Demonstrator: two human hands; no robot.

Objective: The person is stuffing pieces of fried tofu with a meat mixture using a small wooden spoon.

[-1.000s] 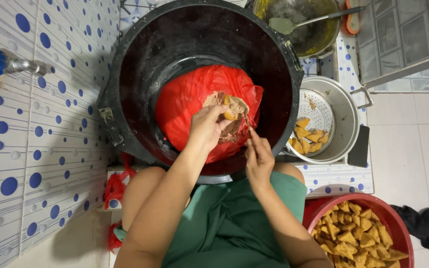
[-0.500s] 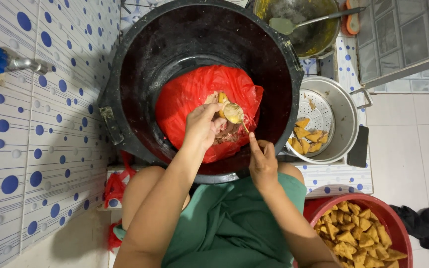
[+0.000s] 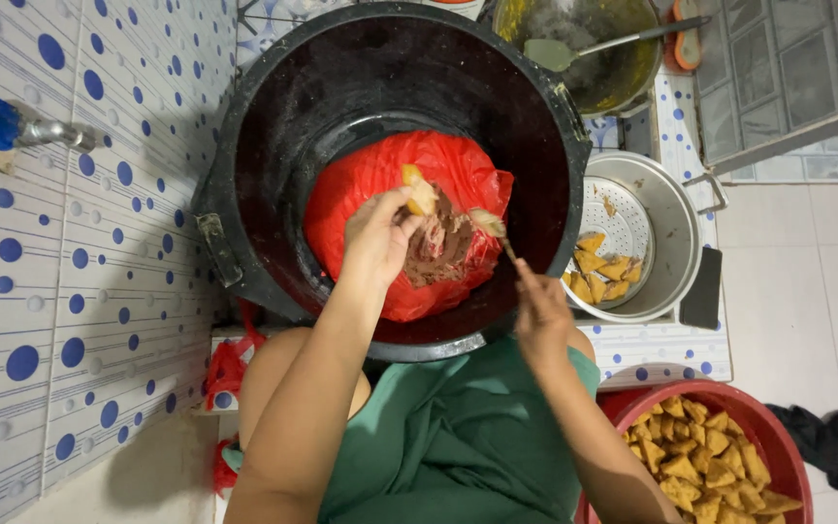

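Left to right: white wall tile with blue dots [image 3: 80,291] and a metal tap with a blue handle [image 3: 12,126] at far left, then the big black plastic tub [image 3: 273,175], which holds a red plastic bag [image 3: 361,194] of brownish filling [image 3: 443,247]; the bag sits inside the tub, probably to keep spills contained. Left hand [image 3: 380,238] is over the bag, fingers pinched around a small tan fried tofu piece [image 3: 421,189], held above the filling so drips land in the bag. The piece's long axis runs roughly away from the person, far end up-frame. Right hand [image 3: 540,311] is closed on a thin stick-like utensil [image 3: 492,228], tip angled up-left onto the filling. Further right: a metal colander pot [image 3: 671,243] with a few tofu pieces, and a red plastic bowl [image 3: 729,398] full of them.
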